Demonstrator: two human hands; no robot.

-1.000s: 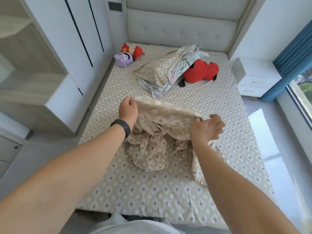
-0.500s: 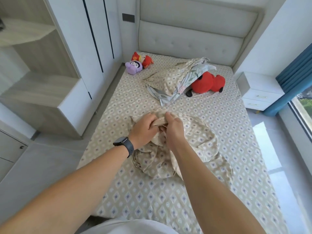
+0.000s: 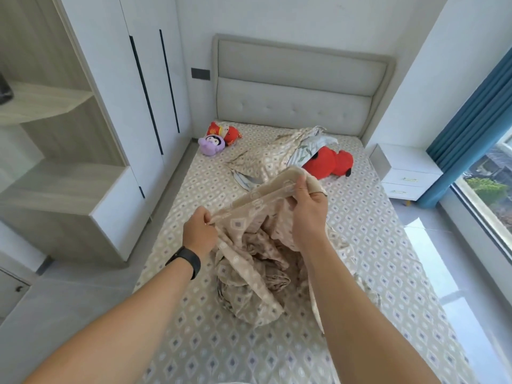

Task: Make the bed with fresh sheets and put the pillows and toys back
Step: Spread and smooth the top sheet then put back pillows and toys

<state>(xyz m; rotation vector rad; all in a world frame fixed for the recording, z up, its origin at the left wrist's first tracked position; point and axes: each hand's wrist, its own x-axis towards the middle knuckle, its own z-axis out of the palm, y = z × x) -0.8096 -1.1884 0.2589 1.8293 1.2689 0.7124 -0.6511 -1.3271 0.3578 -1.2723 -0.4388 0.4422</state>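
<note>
Head view: left hand (image 3: 200, 233) and right hand (image 3: 307, 210), fingers pinched shut on hem of patterned cover (image 3: 257, 261), rest hanging bunched over bed (image 3: 374, 273). Risk: hem slipping from pinch, or loose folds twisting, opening lost. Cover interior hidden, contents untold. Pillow (image 3: 266, 159) half in case near red plush (image 3: 328, 162); nightstand (image 3: 407, 173) drawers closed.
</note>
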